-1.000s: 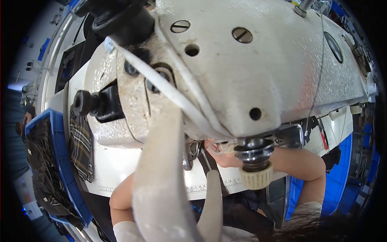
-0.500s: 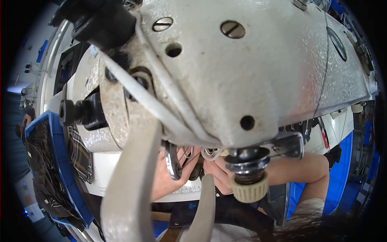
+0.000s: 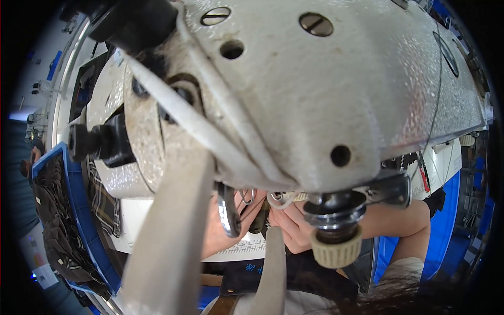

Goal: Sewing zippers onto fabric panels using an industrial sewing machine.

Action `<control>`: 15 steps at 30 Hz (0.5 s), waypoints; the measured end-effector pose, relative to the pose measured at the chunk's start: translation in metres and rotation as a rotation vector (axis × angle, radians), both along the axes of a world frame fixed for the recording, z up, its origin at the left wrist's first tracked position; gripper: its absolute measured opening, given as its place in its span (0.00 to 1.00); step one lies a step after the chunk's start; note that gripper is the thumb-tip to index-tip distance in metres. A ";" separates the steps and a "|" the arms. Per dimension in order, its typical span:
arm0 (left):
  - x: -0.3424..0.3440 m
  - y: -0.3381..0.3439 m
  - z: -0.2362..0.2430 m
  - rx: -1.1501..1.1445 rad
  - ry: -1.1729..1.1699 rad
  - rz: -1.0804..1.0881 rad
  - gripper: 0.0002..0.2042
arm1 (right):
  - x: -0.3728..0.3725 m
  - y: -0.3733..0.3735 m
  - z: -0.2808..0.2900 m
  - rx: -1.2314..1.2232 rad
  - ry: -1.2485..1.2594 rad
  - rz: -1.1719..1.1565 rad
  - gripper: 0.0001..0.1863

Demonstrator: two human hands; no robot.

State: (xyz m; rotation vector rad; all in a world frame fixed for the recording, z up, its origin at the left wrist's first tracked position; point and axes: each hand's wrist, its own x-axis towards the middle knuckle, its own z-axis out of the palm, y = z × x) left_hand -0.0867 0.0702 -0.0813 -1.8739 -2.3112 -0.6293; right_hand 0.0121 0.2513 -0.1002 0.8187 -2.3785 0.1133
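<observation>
A cream sewing machine head [image 3: 294,105] fills most of the view and covers much of what my hands are doing. Below it, my left hand [image 3: 223,236] reaches in beside the metal lever [image 3: 229,212], its fingers angled toward the needle area. My right hand [image 3: 291,226] is close by on the right, fingers curled in, partly behind the tension knob [image 3: 337,247]. A small dark olive fabric piece [image 3: 257,224] shows between the two hands, with what looks like zipper teeth at its edge. Both hands appear closed on it; the fingertips are partly hidden.
A blue bin [image 3: 79,210] of dark garment pieces stands at left, with plaid cloth [image 3: 105,199] beside it. A ruler strip [image 3: 244,248] runs along the white table's near edge. Red-handled tool [image 3: 423,176] and dark zippers lie at right, above a blue bin [image 3: 443,220].
The machine's near parts sit slightly farther right and lower in view, as my head has shifted a little. My hands stay together at the fabric, almost unmoved.
</observation>
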 end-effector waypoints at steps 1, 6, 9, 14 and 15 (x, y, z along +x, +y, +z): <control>0.000 -0.001 0.000 -0.001 0.000 0.001 0.21 | 0.000 0.002 0.003 0.064 -0.001 0.018 0.12; 0.002 -0.003 -0.003 -0.074 -0.015 0.003 0.21 | 0.004 -0.002 -0.001 0.031 -0.016 -0.002 0.11; 0.003 -0.005 0.004 -0.185 0.006 -0.030 0.22 | 0.004 -0.003 -0.001 0.070 -0.050 0.002 0.11; -0.008 -0.004 0.014 -0.386 0.021 0.035 0.22 | -0.004 0.000 -0.018 0.228 -0.123 0.038 0.07; -0.012 -0.003 0.009 -0.389 -0.043 0.084 0.21 | -0.009 0.002 -0.014 0.287 -0.074 0.008 0.07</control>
